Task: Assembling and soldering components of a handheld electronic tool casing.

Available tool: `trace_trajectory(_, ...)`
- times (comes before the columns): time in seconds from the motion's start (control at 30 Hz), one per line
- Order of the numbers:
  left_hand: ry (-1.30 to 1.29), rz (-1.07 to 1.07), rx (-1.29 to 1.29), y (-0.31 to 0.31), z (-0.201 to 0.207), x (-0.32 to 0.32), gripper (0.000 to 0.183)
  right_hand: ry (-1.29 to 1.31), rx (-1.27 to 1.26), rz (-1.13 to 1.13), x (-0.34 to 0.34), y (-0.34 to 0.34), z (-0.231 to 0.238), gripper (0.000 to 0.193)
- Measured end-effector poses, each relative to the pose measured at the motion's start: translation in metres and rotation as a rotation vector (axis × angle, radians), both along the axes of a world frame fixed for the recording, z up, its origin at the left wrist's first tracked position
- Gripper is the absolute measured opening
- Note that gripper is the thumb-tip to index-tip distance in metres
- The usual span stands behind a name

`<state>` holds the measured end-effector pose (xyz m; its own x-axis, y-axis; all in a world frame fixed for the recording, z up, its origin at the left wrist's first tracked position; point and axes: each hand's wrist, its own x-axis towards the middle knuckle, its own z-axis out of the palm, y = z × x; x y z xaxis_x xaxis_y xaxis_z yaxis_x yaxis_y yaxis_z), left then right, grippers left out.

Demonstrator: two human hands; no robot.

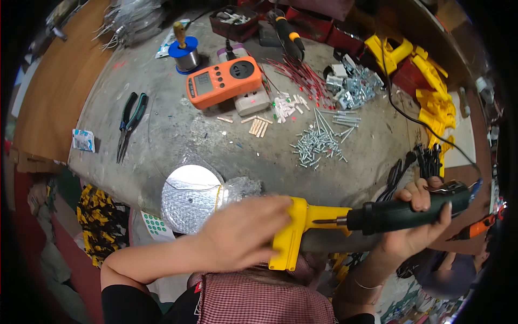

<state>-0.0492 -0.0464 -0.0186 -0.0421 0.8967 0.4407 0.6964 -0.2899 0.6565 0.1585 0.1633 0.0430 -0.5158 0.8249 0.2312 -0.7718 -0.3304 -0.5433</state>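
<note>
My right hand [413, 227] is wrapped round a dark green electric screwdriver [394, 217] with a cord at its rear. The screwdriver lies almost level, and its metal bit points left across a yellow plastic housing [291, 237]; whether the bit touches it I cannot tell. At the housing's left side is my left hand [243, 232], blurred, its fingers closed on that edge. Just beyond the left hand, a round silver disc [189, 197] in bubble wrap lies at the table's near edge. Loose screws [318, 143] are heaped beyond the housing.
An orange meter [224, 82] stands mid-table, with a solder spool [185, 54] and pliers [129, 124] to its left. Red-wired lights [302, 81], metal brackets [356, 83] and a soldering iron [288, 35] lie farther back. Yellow housings [431, 108] and black cords [426, 162] crowd the right.
</note>
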Motion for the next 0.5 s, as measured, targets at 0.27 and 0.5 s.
trace_trajectory(0.27,0.121,-0.062,-0.374,0.026,0.011,-0.033,0.073,-0.050,-0.196,-0.350,0.008,0.001,-0.054,0.035)
trace_trajectory(0.5,0.067,-0.018,-0.374,0.026,0.007,-0.030,0.068,-0.090,-0.256,-0.352,-0.007,0.000,-0.052,0.037)
